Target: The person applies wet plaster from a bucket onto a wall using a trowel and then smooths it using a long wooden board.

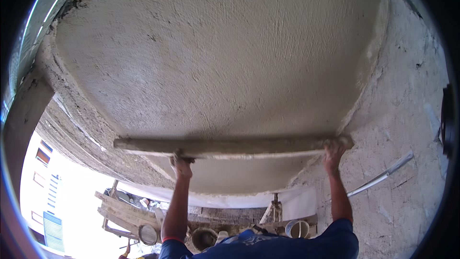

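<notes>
A long, mortar-coated straightedge (249, 147) lies crosswise against a broad patch of wet grey plaster (225, 62). My left hand (182, 164) grips its lower edge, left of the middle, with dark mortar on the fingers. Near the right end, my right hand (334, 155) is closed around the same straightedge. Both arms reach up from the lower edge. Fine ridges and small pits mark the plaster above the bar, while the strip below it looks smoother.
Rough bare render (397, 96) borders the patch on the right, with a pale pipe-like strip (381, 175) across it. Below are scaffold planks (129, 213), a dark bucket (204, 238), a white bucket (297, 229) and a round container (148, 234). Another person's hand (128, 246) shows at lower left.
</notes>
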`<state>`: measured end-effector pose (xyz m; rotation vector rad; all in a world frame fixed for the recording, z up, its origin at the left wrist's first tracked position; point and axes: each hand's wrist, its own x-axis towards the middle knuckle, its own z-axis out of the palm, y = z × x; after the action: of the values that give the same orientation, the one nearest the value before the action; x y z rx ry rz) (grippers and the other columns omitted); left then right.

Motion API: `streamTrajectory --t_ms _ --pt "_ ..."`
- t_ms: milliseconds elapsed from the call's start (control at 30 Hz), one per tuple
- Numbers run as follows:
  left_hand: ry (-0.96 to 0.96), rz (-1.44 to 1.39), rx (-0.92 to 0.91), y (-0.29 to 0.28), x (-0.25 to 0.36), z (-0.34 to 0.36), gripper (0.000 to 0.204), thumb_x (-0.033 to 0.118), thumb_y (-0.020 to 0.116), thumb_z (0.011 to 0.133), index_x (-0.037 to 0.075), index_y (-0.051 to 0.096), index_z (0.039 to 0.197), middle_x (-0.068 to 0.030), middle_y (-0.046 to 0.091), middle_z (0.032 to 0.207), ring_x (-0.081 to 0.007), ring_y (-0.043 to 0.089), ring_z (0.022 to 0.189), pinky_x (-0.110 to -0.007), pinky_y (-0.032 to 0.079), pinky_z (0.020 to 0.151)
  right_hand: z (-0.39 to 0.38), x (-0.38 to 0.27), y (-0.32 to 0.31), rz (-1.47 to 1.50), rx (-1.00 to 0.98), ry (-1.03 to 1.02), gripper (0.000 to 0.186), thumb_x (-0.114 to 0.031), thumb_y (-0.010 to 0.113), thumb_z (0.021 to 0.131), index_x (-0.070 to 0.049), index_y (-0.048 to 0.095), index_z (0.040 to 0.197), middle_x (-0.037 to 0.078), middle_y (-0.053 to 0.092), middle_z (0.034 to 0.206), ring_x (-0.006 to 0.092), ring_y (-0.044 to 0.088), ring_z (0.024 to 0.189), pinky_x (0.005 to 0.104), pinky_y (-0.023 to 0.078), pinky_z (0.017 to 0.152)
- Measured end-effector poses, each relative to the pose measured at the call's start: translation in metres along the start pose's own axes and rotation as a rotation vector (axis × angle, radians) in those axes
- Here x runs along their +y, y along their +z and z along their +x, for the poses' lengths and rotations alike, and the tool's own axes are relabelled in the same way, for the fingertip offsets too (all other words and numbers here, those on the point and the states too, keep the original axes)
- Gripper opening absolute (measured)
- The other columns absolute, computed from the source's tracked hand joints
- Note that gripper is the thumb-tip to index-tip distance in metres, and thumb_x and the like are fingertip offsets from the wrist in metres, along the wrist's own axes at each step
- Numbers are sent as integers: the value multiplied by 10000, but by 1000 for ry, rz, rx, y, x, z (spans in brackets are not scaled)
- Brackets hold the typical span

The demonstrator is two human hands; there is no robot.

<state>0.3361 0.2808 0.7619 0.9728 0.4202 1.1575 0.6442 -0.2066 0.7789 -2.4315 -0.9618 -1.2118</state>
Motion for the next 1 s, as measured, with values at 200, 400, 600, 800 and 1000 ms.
streamTrajectory --t_ms 200,400,600,800,1000 --pt "75 1 18 42 35 -17 368 368 586 820 115 387 996 -67 497 733 -158 489 483 -272 377 374 -24 -19 17 143 -29 97 400 -12 593 636 -110 557 1022 176 432 1142 422 338 1143 584 183 1014" --pt "339 26 -147 121 207 55 364 377 569 835 62 430 951 -54 504 603 -126 495 422 -232 371 322 109 -28 -51 -87 293 111 558 -5 581 642 -125 465 1174 179 414 1213 390 329 1194 583 168 1024" --pt "517 74 -267 190 373 113 368 389 472 887 39 518 989 -108 570 631 -175 558 485 -275 450 431 260 -62 -154 -266 434 97 585 -188 610 772 -275 387 1306 120 433 1217 336 404 1142 534 272 982" --pt "448 294 -128 216 475 177 441 367 479 883 -53 475 1018 -183 590 845 -255 622 658 -352 548 529 359 -73 -218 -262 594 -31 534 -355 538 828 -340 333 1320 95 448 1215 291 447 1121 491 360 939" --pt "373 144 -140 236 499 199 454 532 442 832 92 531 768 -111 545 598 -204 518 429 -273 351 318 432 -5 -240 -497 645 -183 519 -336 505 852 -292 318 1334 63 427 1272 232 436 1161 413 396 951"
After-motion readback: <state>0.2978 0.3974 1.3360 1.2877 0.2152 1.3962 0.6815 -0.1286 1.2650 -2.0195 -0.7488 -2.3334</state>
